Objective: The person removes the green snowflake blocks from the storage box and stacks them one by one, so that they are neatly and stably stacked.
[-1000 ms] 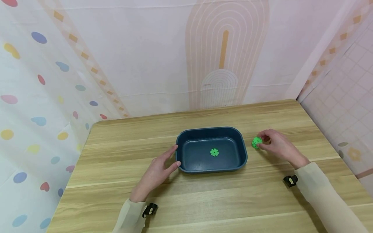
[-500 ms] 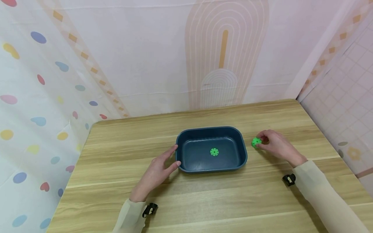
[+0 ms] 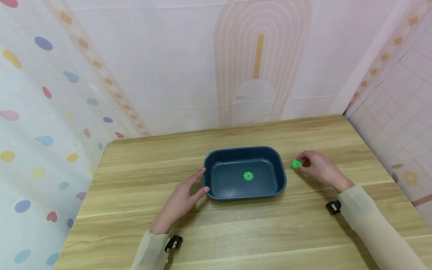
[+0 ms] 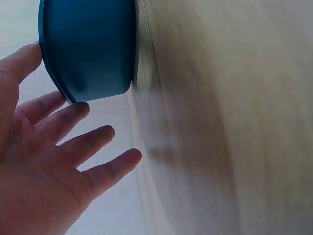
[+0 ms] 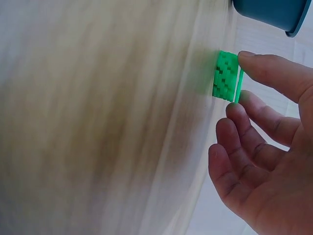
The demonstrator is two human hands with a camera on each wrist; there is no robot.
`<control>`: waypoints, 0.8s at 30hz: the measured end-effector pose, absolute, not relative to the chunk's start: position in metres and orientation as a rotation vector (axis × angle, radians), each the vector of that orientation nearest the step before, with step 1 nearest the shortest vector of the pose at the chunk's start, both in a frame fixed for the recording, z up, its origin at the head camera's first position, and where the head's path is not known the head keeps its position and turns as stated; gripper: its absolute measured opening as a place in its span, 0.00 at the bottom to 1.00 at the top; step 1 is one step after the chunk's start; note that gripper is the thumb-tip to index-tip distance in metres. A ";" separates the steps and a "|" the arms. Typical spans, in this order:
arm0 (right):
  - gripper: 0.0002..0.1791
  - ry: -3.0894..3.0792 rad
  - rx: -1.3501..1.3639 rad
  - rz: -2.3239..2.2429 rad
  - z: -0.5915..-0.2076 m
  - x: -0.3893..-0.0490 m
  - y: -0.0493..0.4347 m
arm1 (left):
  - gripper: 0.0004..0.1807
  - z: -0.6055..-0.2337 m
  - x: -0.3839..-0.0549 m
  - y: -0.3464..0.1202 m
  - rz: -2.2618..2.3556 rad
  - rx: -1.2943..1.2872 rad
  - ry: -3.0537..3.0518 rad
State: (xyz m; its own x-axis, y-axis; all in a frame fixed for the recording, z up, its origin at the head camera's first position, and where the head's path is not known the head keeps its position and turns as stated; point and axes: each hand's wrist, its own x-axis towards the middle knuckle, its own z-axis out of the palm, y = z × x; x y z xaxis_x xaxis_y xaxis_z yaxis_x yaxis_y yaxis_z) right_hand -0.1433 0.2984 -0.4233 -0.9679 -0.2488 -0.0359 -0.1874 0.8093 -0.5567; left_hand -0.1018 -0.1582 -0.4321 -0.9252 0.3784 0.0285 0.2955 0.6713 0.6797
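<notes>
A dark blue rectangular tray (image 3: 222,187) stands on the wooden table, and one green notched disc (image 3: 251,176) lies flat on its floor. My left hand (image 3: 180,199) is at the tray's left end, with thumb and fingertips touching the rim and the other fingers spread. Right of the tray, my right hand (image 3: 322,168) pinches the top green notched disc (image 5: 238,85) between thumb and index finger. In the right wrist view a thin gap shows between that disc and the stack of green discs (image 5: 225,78) below it. The other right fingers are loosely bent.
The wooden table (image 3: 152,161) reaches back to a patterned cloth backdrop (image 3: 179,75), which also hangs along the left and right sides. A small black device (image 3: 334,207) is worn on the right wrist, another black device (image 3: 173,243) on the left.
My right hand has shifted very slightly left, and its wrist has risen a little. My left hand, the tray and the disc inside it have stayed put.
</notes>
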 end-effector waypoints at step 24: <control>0.24 2.884 -0.311 -0.945 -0.415 -0.134 0.299 | 0.36 -0.432 -0.102 -0.157 1.108 0.568 2.771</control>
State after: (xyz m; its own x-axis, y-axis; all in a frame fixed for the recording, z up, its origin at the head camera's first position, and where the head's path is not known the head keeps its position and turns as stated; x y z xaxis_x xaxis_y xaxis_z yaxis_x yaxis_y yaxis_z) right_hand -0.1336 0.2991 -0.4152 -0.9751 -0.2206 -0.0227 -0.1645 0.7878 -0.5935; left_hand -0.1021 -0.1574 -0.4323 -0.9249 0.3778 0.0418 0.3026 0.6651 0.6827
